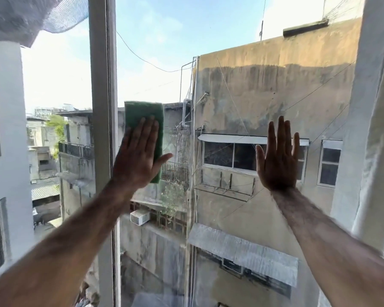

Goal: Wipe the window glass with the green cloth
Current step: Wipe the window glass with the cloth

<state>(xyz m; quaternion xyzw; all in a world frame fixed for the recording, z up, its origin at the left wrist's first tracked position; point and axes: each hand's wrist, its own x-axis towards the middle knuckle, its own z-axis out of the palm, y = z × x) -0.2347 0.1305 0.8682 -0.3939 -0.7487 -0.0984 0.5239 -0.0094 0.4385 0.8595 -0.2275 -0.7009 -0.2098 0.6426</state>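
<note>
The green cloth (143,111) is a flat rectangle pressed against the window glass (220,89), just right of the white upright frame bar. My left hand (138,155) lies flat over the cloth's lower half, fingers pointing up and thumb out to the right, pinning it to the pane. My right hand (277,158) rests flat on the same pane further right, fingers spread and pointing up, with nothing in it. The cloth's lower part is hidden under my left palm.
The white window frame bar (102,107) stands at the left of the pane. A pale curtain (377,129) hangs at the right edge. Mesh netting (42,14) shows at the top left. Beyond the glass are weathered buildings, wires and sky.
</note>
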